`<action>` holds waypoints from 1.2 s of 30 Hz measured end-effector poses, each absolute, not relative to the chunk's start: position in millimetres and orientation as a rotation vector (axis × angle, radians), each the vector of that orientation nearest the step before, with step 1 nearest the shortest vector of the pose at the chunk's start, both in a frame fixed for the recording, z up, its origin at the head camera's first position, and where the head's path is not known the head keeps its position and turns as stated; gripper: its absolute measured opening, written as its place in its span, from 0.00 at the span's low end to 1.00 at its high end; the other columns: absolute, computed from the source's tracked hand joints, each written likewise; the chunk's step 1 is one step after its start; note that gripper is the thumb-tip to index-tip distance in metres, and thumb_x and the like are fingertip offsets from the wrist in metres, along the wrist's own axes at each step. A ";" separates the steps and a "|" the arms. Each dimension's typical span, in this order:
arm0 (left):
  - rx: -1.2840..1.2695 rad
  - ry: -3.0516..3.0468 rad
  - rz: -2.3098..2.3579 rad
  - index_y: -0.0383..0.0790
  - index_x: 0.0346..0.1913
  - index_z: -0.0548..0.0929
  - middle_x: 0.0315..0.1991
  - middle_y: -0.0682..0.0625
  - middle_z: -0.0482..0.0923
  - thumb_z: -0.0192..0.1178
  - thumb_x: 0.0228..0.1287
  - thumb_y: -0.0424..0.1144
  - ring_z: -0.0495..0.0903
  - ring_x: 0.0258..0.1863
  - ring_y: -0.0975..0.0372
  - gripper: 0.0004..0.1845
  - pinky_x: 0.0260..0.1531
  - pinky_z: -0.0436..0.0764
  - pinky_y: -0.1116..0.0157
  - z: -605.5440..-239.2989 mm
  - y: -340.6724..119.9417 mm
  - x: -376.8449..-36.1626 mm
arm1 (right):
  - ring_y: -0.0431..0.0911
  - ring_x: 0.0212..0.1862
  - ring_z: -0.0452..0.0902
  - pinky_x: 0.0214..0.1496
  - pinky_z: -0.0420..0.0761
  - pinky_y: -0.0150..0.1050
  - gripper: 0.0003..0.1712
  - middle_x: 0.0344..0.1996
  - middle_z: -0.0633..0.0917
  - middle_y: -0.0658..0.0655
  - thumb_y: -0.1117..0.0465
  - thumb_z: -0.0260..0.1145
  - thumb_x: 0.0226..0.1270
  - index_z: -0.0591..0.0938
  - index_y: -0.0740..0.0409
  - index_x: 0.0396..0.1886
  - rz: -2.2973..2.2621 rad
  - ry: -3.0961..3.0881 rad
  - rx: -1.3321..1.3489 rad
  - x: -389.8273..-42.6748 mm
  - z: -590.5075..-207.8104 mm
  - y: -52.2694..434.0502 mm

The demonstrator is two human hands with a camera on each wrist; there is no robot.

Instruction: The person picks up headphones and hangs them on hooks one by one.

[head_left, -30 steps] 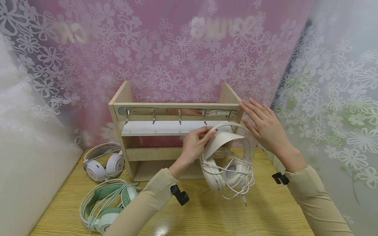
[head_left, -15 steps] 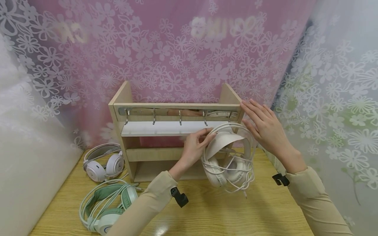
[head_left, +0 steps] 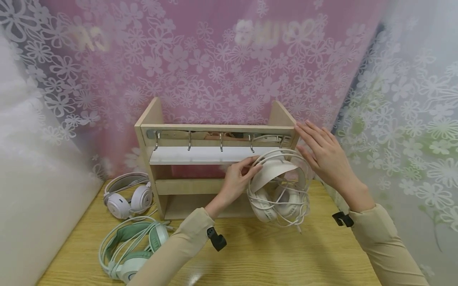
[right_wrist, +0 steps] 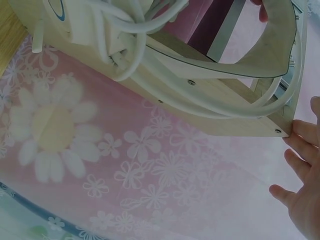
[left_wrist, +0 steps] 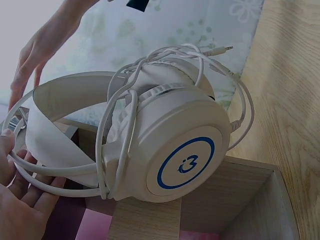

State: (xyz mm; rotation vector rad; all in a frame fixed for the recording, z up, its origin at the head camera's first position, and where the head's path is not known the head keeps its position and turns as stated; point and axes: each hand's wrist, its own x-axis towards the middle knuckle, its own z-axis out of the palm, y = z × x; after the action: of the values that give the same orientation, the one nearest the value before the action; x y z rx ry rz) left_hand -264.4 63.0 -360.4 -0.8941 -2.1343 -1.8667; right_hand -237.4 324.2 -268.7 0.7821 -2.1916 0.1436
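White headphones (head_left: 273, 172) with a cable wound round them hang tilted in front of the right end of a wooden rack (head_left: 214, 186). My left hand (head_left: 235, 180) pinches the thin hoops of their headband at the left side. In the head view the hoops' top lies just below the rightmost hook (head_left: 282, 141). The left wrist view shows the near earcup (left_wrist: 185, 155) with a blue ring, and the cable's plug (left_wrist: 220, 51) dangling free. My right hand (head_left: 323, 155) has its fingers straight, fingertips at the rack's upper right front corner; nothing is in it.
A metal strip with several hooks (head_left: 221, 143) runs along the rack, above a white shelf (head_left: 193, 155). Left of the rack, pale lilac headphones (head_left: 119, 206) and green-and-white headphones (head_left: 157, 238) lie on the wooden table (head_left: 250, 254). Floral curtains (head_left: 214, 59) stand behind and beside.
The white headphones' earcups and dangling plug have risen and swung back toward the rack. My left hand keeps its pinch; my right hand stays at the corner. The head view has shifted slightly.
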 end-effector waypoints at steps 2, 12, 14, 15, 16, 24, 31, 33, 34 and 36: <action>-0.901 -2.136 -1.874 0.46 0.63 0.83 0.51 0.47 0.87 0.62 0.73 0.43 0.87 0.42 0.61 0.19 0.41 0.84 0.69 -361.0 63.0 -264.5 | 0.52 0.78 0.58 0.80 0.53 0.54 0.37 0.72 0.72 0.60 0.37 0.41 0.83 0.69 0.56 0.76 0.150 -2.191 0.784 -237.2 -269.2 324.2; -0.909 -2.171 -1.897 0.45 0.67 0.80 0.60 0.48 0.83 0.64 0.72 0.43 0.86 0.50 0.59 0.22 0.48 0.84 0.67 -361.9 57.7 -263.7 | 0.51 0.78 0.58 0.80 0.52 0.54 0.36 0.72 0.72 0.60 0.37 0.42 0.83 0.68 0.55 0.76 0.168 -2.201 0.768 -237.4 -270.6 324.9; -0.899 -2.173 -1.905 0.45 0.67 0.80 0.60 0.48 0.83 0.64 0.72 0.42 0.86 0.51 0.58 0.23 0.49 0.85 0.67 -363.3 55.2 -263.5 | 0.51 0.78 0.57 0.80 0.52 0.54 0.36 0.72 0.72 0.60 0.37 0.42 0.82 0.68 0.55 0.76 0.171 -2.201 0.769 -237.3 -270.6 325.0; -0.898 -2.169 -1.910 0.45 0.67 0.79 0.59 0.47 0.83 0.65 0.71 0.42 0.86 0.51 0.58 0.23 0.49 0.85 0.67 -364.2 53.9 -263.4 | 0.52 0.78 0.58 0.80 0.53 0.54 0.36 0.72 0.72 0.60 0.37 0.42 0.82 0.68 0.55 0.76 0.172 -2.200 0.769 -237.2 -270.6 325.0; -0.902 -2.163 -1.910 0.45 0.67 0.79 0.59 0.47 0.83 0.65 0.71 0.42 0.86 0.51 0.57 0.23 0.49 0.85 0.67 -365.2 52.4 -263.3 | 0.52 0.78 0.58 0.80 0.53 0.54 0.36 0.72 0.72 0.60 0.37 0.42 0.82 0.68 0.54 0.76 0.173 -2.200 0.769 -237.1 -270.6 325.0; -0.890 -2.167 -1.918 0.45 0.67 0.79 0.60 0.47 0.82 0.67 0.69 0.41 0.83 0.57 0.56 0.24 0.55 0.83 0.65 -375.1 39.0 -261.6 | 0.57 0.76 0.60 0.79 0.54 0.57 0.35 0.72 0.71 0.61 0.39 0.45 0.83 0.68 0.54 0.77 0.187 -2.206 0.772 -236.5 -271.2 324.4; -0.891 -2.150 -1.959 0.46 0.66 0.81 0.59 0.49 0.83 0.66 0.69 0.39 0.84 0.55 0.59 0.23 0.53 0.83 0.67 -379.3 29.0 -260.6 | 0.57 0.76 0.61 0.80 0.53 0.56 0.35 0.72 0.71 0.61 0.38 0.44 0.82 0.68 0.54 0.77 0.201 -2.198 0.767 -237.4 -272.8 323.5; -0.888 -2.147 -1.963 0.45 0.65 0.81 0.59 0.49 0.83 0.66 0.69 0.38 0.85 0.54 0.60 0.22 0.52 0.83 0.68 -379.7 27.2 -260.8 | 0.58 0.75 0.61 0.80 0.53 0.57 0.35 0.72 0.72 0.61 0.38 0.44 0.82 0.68 0.54 0.77 0.206 -2.192 0.768 -237.7 -273.2 323.2; -0.886 -2.150 -1.956 0.45 0.64 0.82 0.58 0.49 0.84 0.67 0.69 0.38 0.85 0.54 0.60 0.21 0.52 0.84 0.67 -379.9 26.2 -260.8 | 0.59 0.75 0.62 0.80 0.53 0.57 0.36 0.72 0.72 0.62 0.38 0.44 0.82 0.68 0.54 0.76 0.208 -2.189 0.769 -237.8 -273.3 322.9; -0.877 -2.163 -1.932 0.44 0.63 0.83 0.57 0.49 0.85 0.67 0.69 0.39 0.85 0.53 0.60 0.20 0.52 0.84 0.67 -381.1 23.9 -261.1 | 0.59 0.74 0.62 0.80 0.53 0.57 0.36 0.72 0.72 0.62 0.37 0.43 0.82 0.68 0.55 0.76 0.210 -2.185 0.770 -238.0 -273.4 322.6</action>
State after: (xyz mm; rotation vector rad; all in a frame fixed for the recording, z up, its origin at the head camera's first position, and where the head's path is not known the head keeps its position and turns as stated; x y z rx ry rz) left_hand -261.1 23.9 -381.1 -0.8775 -2.1630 -1.9317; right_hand -238.0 322.6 -273.4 0.7701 -2.1848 0.2102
